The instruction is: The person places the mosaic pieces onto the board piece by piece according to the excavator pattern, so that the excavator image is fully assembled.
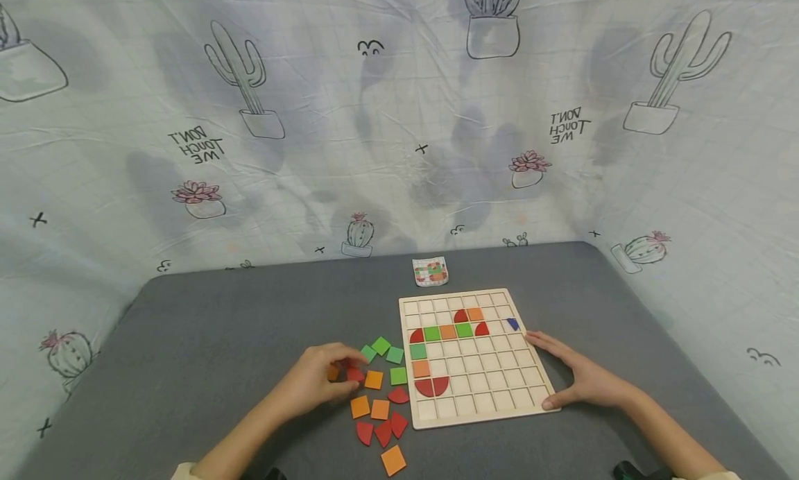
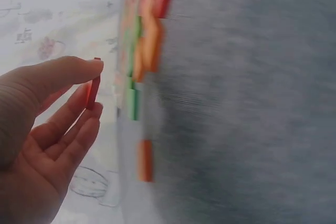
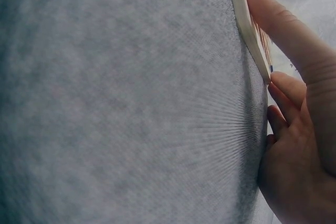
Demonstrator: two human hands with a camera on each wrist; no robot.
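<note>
Between thumb and fingertips my left hand [image 1: 321,376] pinches a red quarter-circle tile [image 2: 93,88], held above the loose tiles left of the board. My right hand [image 1: 583,376] lies along the right side of the wooden grid board [image 1: 493,383], its thumb [image 3: 283,22] on the near corner and its fingers stretched to the edge farther up. On the board, red quarter-circles [image 1: 440,386], orange squares [image 1: 421,368] and green squares [image 1: 432,333] sit in cells. A small blue piece [image 1: 512,323] lies near the board's right edge.
Several loose orange squares [image 1: 380,409], green squares [image 1: 381,345] and red quarter-circles [image 1: 383,433] are scattered left of the board. Behind the board lies a small pattern card [image 1: 430,272]. The grey table [image 1: 250,313] meets a cactus-print cloth [image 1: 387,119] at the back and sides.
</note>
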